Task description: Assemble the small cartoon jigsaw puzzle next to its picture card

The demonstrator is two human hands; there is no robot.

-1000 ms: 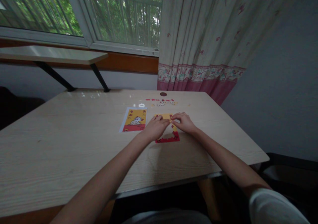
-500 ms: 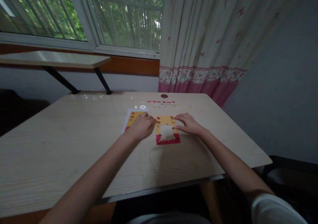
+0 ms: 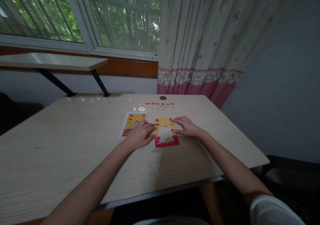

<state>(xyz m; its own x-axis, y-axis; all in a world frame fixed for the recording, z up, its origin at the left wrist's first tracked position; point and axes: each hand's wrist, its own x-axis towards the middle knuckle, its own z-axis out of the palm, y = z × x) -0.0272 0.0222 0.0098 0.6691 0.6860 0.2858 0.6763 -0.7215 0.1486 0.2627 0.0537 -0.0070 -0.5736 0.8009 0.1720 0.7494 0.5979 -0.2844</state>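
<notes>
On the table lies a partly assembled jigsaw puzzle (image 3: 167, 143), a yellow and red border around a bare middle. My left hand (image 3: 141, 135) is at its left side, fingers stretched out and thumb apart, the tips at the edge. At the right side, my right hand (image 3: 186, 126) has its fingers extended and thumb spread, touching or nearly touching the border. A printed picture sheet (image 3: 130, 121) in yellow and red with a white figure lies left of the puzzle, partly covered by my left hand. Loose red pieces (image 3: 157, 104) form a row beyond, with whitish pieces (image 3: 163, 107) nearer.
A single small yellow piece (image 3: 189, 108) lies right of the others. Behind the pieces is a dark round disc (image 3: 163, 98) in the tabletop (image 3: 75, 145). A raised shelf (image 3: 62, 62) stands at the back left, and a curtain (image 3: 195, 58) hangs behind the table.
My left hand has shifted slightly down and its thumb has spread from the fingers, uncovering more of the picture sheet. The right hand stays at the border's right side. The view has shifted slightly.
</notes>
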